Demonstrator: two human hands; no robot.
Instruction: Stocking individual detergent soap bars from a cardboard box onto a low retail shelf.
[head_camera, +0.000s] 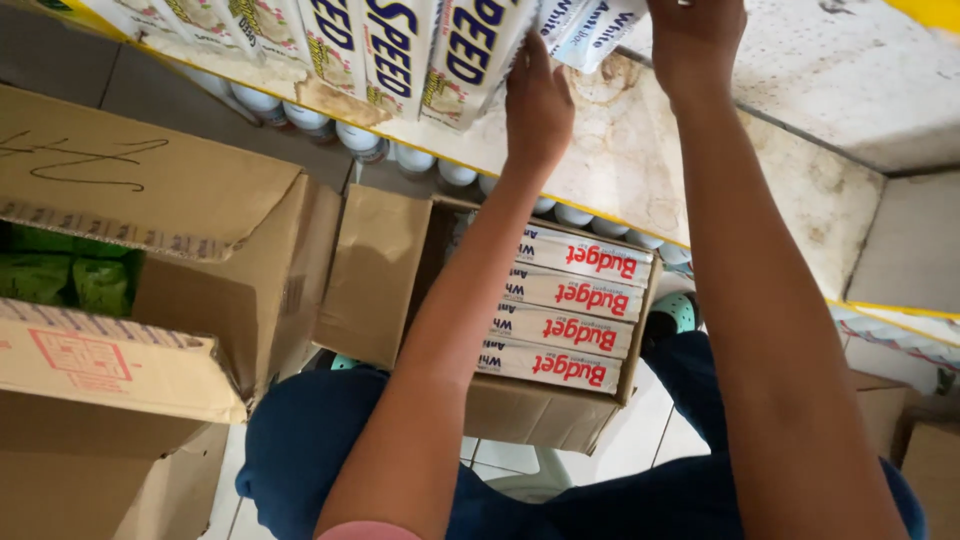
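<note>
Both my arms reach up to a worn white shelf (640, 150) with a yellow edge. My left hand (535, 105) presses against the side of a row of upright white detergent packs (400, 50) with blue lettering. Above and to the right, my right hand (693, 40) grips a white pack (590, 30) at the top edge of the view, next to that row. An open cardboard box (540, 405) rests on my lap, holding several flat white packs (565, 310) with red lettering.
A large open carton (200, 250) with green packets (60, 275) inside stands at my left. White round bottle caps (300, 115) line a lower shelf. A white tiled floor (640, 430) shows beneath my blue trousers. More cartons (900, 430) sit at the lower right.
</note>
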